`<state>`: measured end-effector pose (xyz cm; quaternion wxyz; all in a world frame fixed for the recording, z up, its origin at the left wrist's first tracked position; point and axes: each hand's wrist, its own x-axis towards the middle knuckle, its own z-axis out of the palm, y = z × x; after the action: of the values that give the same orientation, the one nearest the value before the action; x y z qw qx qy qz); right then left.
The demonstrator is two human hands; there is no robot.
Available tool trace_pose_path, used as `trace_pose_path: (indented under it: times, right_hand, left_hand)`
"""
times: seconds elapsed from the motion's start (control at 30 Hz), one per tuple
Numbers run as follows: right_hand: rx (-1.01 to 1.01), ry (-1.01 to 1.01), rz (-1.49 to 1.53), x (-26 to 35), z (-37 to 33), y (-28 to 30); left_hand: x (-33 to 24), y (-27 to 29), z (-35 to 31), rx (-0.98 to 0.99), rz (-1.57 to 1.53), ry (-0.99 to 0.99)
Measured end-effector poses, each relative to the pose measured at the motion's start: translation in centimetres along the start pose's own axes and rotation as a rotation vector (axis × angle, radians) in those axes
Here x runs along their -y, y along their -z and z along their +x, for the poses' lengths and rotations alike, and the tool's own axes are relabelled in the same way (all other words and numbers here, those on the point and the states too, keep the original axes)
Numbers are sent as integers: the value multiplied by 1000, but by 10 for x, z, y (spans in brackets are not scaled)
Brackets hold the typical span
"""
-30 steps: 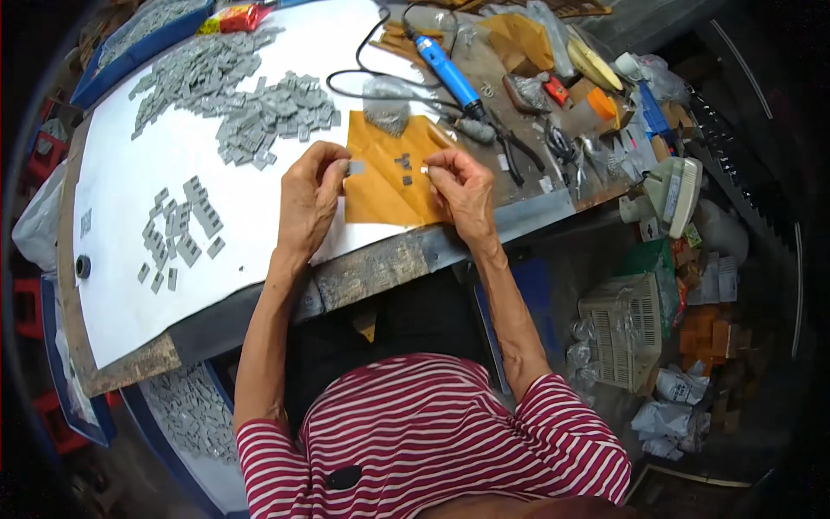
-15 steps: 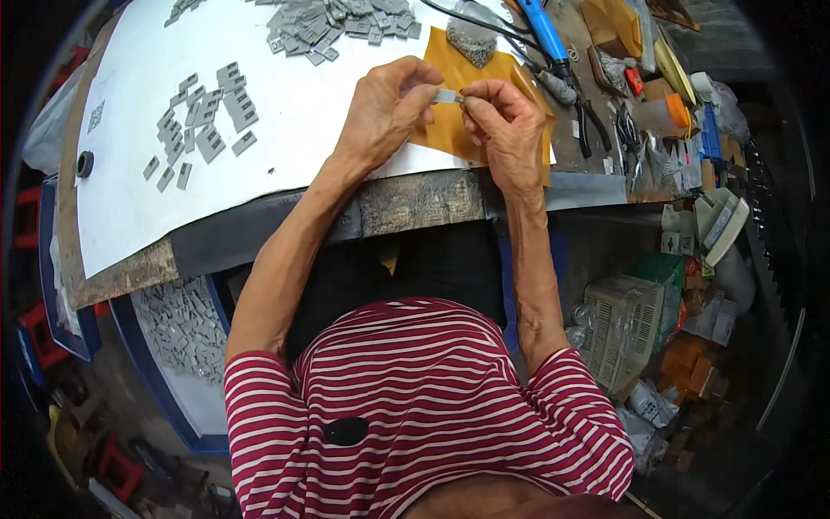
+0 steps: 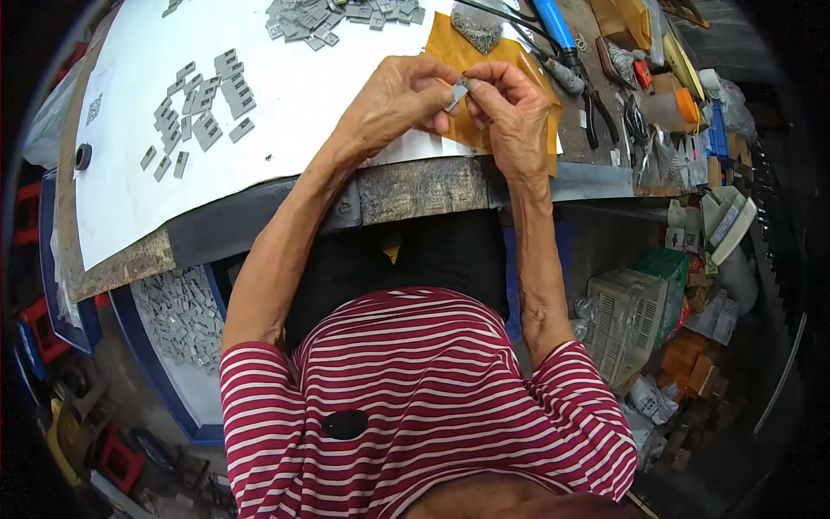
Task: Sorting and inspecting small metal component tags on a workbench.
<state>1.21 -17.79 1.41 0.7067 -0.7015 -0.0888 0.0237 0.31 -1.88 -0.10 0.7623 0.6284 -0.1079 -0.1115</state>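
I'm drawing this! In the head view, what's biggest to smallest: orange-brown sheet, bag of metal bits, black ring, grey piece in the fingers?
1. Orange-brown sheet
2. Bag of metal bits
3. Black ring and grey piece: too alike to rank

The camera sits on your head and looks down. Your striped shirt [image 3: 432, 372] is close below it, and your left hand [image 3: 389, 99] and right hand [image 3: 516, 117] are farther off, over the table [image 3: 424, 186]. It sees very wide, and straight edges bend.
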Motion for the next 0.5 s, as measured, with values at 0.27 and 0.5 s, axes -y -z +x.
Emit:
trace_pose_path:
  times: [0.27, 0.5]
  right_hand:
    - [-31, 15, 109, -3, 2, 0]
    - [-14, 9, 96, -2, 0, -3]
  left_hand:
    - [-7, 3, -1, -80, -131, 89]
    - [0, 7, 2, -102, -126, 84]
